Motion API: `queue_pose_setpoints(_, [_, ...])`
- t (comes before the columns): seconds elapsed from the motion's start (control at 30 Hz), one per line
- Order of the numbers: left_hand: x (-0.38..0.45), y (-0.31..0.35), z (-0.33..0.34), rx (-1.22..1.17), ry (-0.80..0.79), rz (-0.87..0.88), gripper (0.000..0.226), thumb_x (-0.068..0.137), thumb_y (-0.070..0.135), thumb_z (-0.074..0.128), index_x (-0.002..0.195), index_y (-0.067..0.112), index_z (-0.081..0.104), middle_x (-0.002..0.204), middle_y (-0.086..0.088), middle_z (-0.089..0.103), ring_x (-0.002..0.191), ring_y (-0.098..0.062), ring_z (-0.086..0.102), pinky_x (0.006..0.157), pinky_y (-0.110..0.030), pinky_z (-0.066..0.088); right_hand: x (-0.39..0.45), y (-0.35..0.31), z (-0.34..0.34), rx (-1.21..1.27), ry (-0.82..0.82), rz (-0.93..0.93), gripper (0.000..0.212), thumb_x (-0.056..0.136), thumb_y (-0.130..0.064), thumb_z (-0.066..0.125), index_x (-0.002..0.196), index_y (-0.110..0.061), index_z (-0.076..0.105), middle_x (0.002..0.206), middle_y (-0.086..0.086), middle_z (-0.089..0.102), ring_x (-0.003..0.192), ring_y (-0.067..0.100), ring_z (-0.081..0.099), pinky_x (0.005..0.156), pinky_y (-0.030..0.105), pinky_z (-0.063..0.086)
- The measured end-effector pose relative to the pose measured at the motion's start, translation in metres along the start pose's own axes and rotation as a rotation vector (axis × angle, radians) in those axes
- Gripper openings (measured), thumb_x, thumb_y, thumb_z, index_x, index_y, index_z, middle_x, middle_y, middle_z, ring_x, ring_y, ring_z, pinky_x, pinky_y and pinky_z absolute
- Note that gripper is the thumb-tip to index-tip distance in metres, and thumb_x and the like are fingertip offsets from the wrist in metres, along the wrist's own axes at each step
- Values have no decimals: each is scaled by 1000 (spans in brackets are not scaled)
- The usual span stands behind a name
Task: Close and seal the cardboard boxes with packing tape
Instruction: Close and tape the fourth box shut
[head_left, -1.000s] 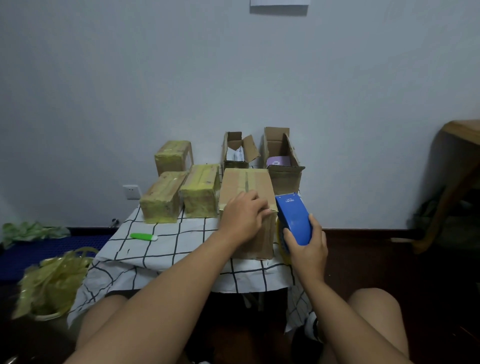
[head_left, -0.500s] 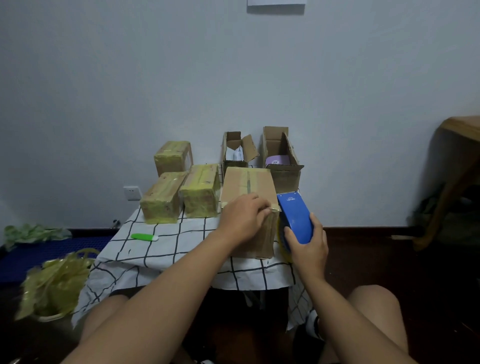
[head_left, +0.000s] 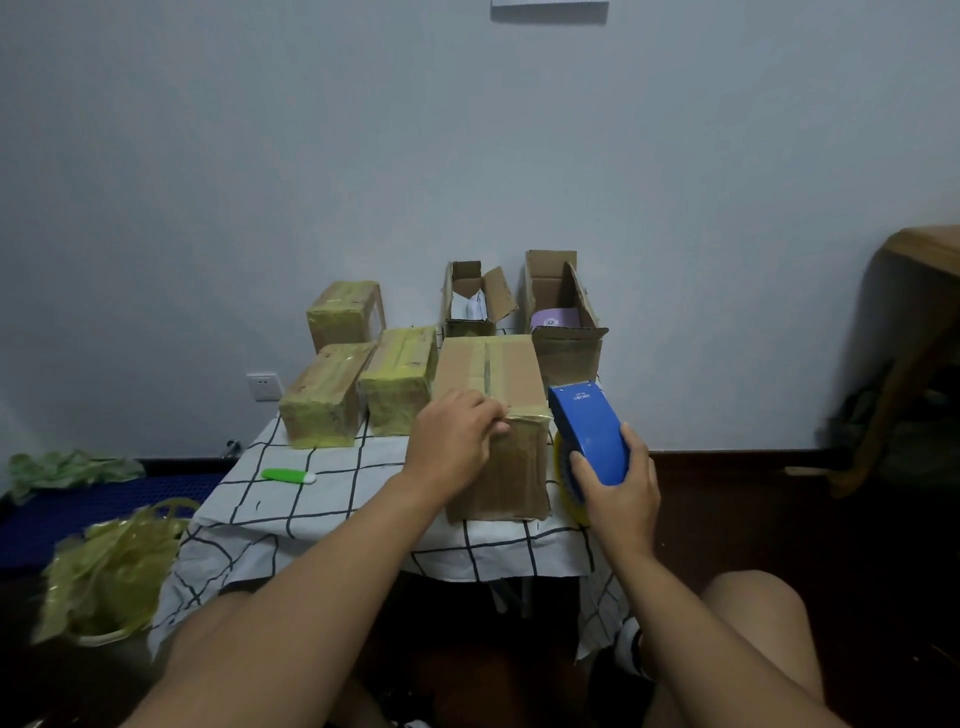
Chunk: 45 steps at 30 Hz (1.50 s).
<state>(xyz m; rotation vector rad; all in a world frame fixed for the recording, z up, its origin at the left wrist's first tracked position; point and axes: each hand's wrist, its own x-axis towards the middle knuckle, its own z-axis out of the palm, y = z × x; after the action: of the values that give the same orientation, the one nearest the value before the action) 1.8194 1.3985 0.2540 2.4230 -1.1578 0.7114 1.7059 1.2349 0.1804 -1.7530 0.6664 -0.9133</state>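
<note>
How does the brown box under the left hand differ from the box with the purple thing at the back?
The closed brown cardboard box has its flaps shut, with tape along the top seam; the open cardboard box holding a purple item has its flaps standing up. The closed one lies nearer, under the left hand; the open one stands behind it. Both are plain brown cardboard on the checked cloth.

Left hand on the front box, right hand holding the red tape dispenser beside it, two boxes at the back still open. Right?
One thing is off: the tape dispenser is blue, not red, as the head view shows. The rest holds: the left hand rests on the front box, the right hand holds the dispenser beside it, and the two boxes at the back are still open.
</note>
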Motion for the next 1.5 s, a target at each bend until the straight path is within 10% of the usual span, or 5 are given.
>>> queue_pose_setpoints(0.17, [28, -9, -27, -227, -335, -78, 39, 95, 52, 50, 123, 27, 64, 113, 9, 63, 103, -9, 55, 90, -32, 45, 23, -5, -4, 16, 66, 8, 70, 83, -32, 77, 145, -22, 47, 136, 2, 50, 119, 14, 49, 95, 30, 42])
queue_pose_setpoints(0.27, [54, -26, -25, -402, -266, -203, 35, 96, 46, 52, 120, 24, 66, 116, 8, 66, 104, -10, 59, 90, -35, 50, 39, -21, -9, 43, 119, -60, 70, 82, -30, 79, 144, -21, 48, 135, -5, 51, 117, 6, 46, 100, 32, 43])
queue_pose_setpoints(0.6, [136, -85, 42, -154, -440, -351, 60, 97, 48, 45, 147, 16, 40, 151, -7, 41, 139, -28, 35, 111, -45, 34, 100, -70, 16, 96, 86, -189, 66, 83, -31, 79, 142, -27, 49, 134, -11, 51, 124, 7, 50, 103, 43, 50])
queue_pose_setpoints(1.13, [134, -88, 59, -161, -280, -353, 52, 92, 51, 55, 129, 14, 56, 129, -2, 44, 120, -22, 45, 97, -40, 45, 115, -82, 30, 119, 73, -166, 67, 82, -32, 78, 142, -28, 48, 135, -13, 50, 124, 7, 50, 100, 38, 52])
queue_pose_setpoints(1.5, [137, -81, 41, 8, -478, -290, 59, 99, 57, 32, 147, 23, 41, 144, -3, 38, 131, -24, 40, 103, -40, 39, 100, -94, -5, 110, 97, -200, 66, 83, -32, 79, 142, -24, 49, 134, -8, 52, 123, 10, 52, 101, 43, 51])
